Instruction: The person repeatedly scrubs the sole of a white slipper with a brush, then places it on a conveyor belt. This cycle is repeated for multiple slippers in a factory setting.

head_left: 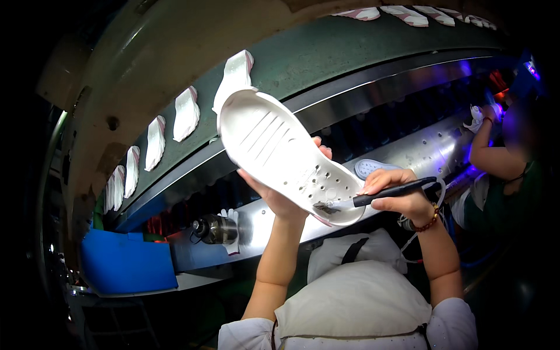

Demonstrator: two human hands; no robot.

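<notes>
White sole (280, 151) partly hides left grip (281, 198); right grip (405, 195) holds brush (363, 200)

No legible lettering, labels, brands, numbers or signs anywhere in the head camera's view.

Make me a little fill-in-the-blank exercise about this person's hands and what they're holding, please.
1. The left hand holds up a shoe sole whose colour is ____.
2. The right hand holds a brush whose handle is ____.
3. The tip of the brush is at the end of the shoe sole dotted with small ____.
4. A beaded bracelet circles the person's ____ wrist.

Missing words: white; black; holes; right.
</notes>
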